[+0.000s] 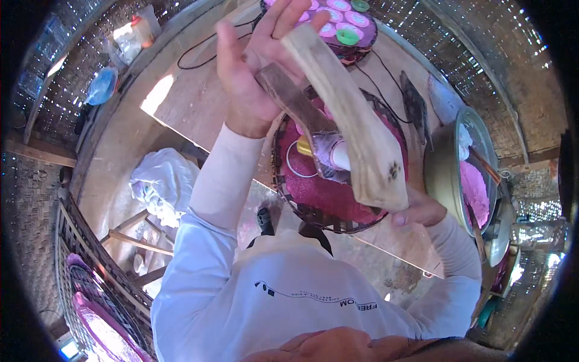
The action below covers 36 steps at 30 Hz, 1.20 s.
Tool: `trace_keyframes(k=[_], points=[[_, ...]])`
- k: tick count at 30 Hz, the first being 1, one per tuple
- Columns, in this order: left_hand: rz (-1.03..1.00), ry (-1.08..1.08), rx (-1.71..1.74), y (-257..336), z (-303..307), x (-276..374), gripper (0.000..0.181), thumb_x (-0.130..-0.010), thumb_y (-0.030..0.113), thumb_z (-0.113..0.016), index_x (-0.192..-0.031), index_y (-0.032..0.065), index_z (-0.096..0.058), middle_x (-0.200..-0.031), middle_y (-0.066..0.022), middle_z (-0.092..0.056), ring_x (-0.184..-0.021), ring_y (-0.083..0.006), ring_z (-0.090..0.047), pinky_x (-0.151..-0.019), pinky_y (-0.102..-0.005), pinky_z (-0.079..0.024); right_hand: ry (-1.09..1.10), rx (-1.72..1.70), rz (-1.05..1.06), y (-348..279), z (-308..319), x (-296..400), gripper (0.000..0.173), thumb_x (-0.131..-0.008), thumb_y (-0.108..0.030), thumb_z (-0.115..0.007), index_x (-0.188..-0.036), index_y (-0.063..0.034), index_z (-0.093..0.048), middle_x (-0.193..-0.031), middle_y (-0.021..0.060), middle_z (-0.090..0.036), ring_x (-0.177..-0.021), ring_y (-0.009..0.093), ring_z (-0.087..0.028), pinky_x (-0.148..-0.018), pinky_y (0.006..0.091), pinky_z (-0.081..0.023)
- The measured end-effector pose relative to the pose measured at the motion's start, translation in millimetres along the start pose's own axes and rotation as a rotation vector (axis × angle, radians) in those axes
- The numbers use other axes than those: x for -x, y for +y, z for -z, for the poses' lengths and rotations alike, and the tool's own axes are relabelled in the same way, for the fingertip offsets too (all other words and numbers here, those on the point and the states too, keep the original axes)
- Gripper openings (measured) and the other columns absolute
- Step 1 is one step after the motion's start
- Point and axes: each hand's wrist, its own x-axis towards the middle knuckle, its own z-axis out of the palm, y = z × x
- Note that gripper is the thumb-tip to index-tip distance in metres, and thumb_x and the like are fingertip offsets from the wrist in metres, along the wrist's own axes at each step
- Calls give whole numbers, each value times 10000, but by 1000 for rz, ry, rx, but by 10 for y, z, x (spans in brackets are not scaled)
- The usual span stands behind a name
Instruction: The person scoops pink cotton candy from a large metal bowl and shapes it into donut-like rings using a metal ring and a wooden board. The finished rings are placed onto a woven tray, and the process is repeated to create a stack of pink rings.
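Observation:
A hand press made of a light wooden plank (357,122) and a darker wooden arm (294,97) hangs over a round woven tray (282,190) lined with dark pink sheeting. Between the two wooden parts are a white cylinder (340,155) and a yellow cylinder (304,145). My left hand (264,63) has its palm up and fingers apart beside the upper ends of both parts; whether it touches them is unclear. My right hand (420,208) grips the plank's lower end, its fingers partly hidden. A white ring (296,165) lies on the tray's lining.
A large metal pot (434,163) holding pink dough (474,192) stands at the right. Beyond the tray, another round tray (366,47) carries several pink rounds and green molds. A white cloth bundle (165,181) is at the left, above a woven rack (77,231). Dark cords cross the board.

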Motion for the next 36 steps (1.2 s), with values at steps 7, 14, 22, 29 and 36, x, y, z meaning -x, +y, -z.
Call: trace_keyframes(k=[7,14,22,29,36], points=[[41,-463,447,-64,480,63,1055,-703,688,-538,-1391,22,-96,-1318,-131,-401,-1195,-389,-389,-965,-540,-350,-143,19,-222,-219,353,-316,818,-847,-507,-495,-1384,21,-176,-1386,124,-326,-1288,205,-301,-1083,321,-184],[-84,-498,441,-286,806,246,875,-742,612,-553,-1359,56,-276,-1179,-97,-422,-1153,-349,-401,-958,-506,-355,-190,29,-258,-255,439,-584,801,-868,-551,-410,-1385,14,-173,-1389,127,-314,-1291,201,-296,-1093,307,-173],[-91,-445,409,-343,946,221,687,-774,497,-545,-1310,108,-363,-1128,-88,-427,-1118,-315,-416,-957,-463,-355,-111,111,-313,-189,571,-634,872,-829,-627,-407,-1386,6,-183,-1379,123,-329,-1275,200,-322,-1073,314,-217],[-97,-399,359,-267,864,177,634,-791,465,-519,-1300,117,-376,-1122,-91,-438,-1119,-305,-424,-965,-466,-345,-85,132,-277,-303,556,-657,853,-834,-619,-416,-1363,26,-239,-1334,120,-390,-1234,197,-376,-1045,313,-263],[10,-283,485,-363,1207,460,448,-871,408,-413,-1204,113,-463,-1079,-72,-457,-1102,-300,-430,-956,-465,-355,-87,81,-302,-1,590,-799,748,-879,-558,-391,-1350,12,-280,-1299,108,-432,-1200,177,-412,-1013,302,-305]])
